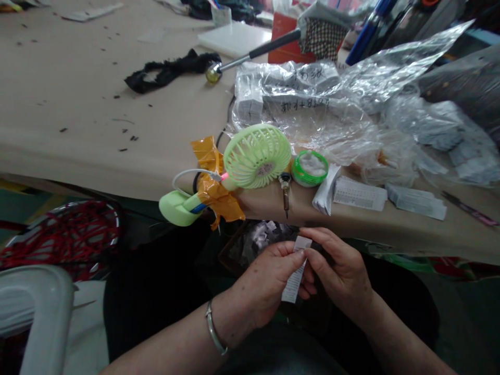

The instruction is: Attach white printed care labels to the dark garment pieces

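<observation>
Over my lap, just below the table edge, both hands meet at a narrow white printed label (291, 288). My left hand (269, 278), with a bangle on its wrist, pinches the label near its upper part. The thumb and fingers of my right hand (339, 265) close on the label's upper end. Beneath my hands stands a box of pale paper scraps (265, 235), partly hidden. On the table edge above lie a folded white paper bundle (327, 190), a stack of printed labels (359, 193) and another label stack (417, 201).
A green fan (258, 156) is taped to the table edge. Beside it are a small pointed tool (286, 195) and a green round tub (310, 167) with white filling. Clear plastic bags (304, 112) cover the right side. Tweezers (469, 208) lie far right; a black cloth band (167, 71) lies behind.
</observation>
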The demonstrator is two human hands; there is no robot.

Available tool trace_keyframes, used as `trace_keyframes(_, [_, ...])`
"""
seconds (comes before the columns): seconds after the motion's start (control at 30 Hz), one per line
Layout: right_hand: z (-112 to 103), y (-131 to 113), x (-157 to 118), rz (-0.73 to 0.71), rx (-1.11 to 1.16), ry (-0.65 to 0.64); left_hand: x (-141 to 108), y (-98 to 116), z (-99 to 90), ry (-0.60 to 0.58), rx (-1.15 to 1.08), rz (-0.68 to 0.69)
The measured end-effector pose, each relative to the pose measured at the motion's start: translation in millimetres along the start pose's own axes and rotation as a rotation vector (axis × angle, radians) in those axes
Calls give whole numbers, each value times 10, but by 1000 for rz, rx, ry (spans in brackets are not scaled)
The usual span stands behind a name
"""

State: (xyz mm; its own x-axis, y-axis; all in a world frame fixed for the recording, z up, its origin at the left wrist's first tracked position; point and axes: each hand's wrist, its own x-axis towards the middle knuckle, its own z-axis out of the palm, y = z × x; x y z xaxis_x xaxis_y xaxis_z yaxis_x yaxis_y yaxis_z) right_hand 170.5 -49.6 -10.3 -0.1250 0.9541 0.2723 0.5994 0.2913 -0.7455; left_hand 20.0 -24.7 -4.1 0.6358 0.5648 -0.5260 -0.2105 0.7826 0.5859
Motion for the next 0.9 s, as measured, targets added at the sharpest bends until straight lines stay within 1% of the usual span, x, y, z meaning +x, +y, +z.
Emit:
trace_keyframes(0.07, [11,-12,11,0,3,10,-5,6,-19,4,0,13])
trace_keyframes(0.13, [23,-14,12,-1,18,-19,-9,10,-36,4,6,28])
trace_keyframes(0.2, [42,-10,8,35,61,-37,-12,12,-50,1,7,34])
trace_keyframes(0.27, [66,-4,12,139,166,-13,-16,13,-61,5,-1,42])
trace_keyframes(0.33, [90,1,35,285,328,16,-21,16,-71,16,1,60])
trace_keyframes(0.4, [109,8,78,405,506,14,-30,23,-80,36,14,81])
trace_keyframes(0.47, [126,17,127,480,634,-15,-40,33,-85,55,33,97])
trace_keyframes(0.53, [140,19,171,519,693,-42,-49,47,-84,70,58,112])
trace_keyframes(0.63, [160,-14,219,554,713,-68,-58,76,-70,95,118,143])
trace_keyframes(0.73, [174,-81,261,533,709,-77,-63,113,-57,127,193,191])
trace_keyframes(0.8, [178,-125,292,487,668,-46,-65,142,-62,155,258,263])
trace_keyframes(0.9, [180,-161,338,402,572,7,-66,180,-97,232,408,426])
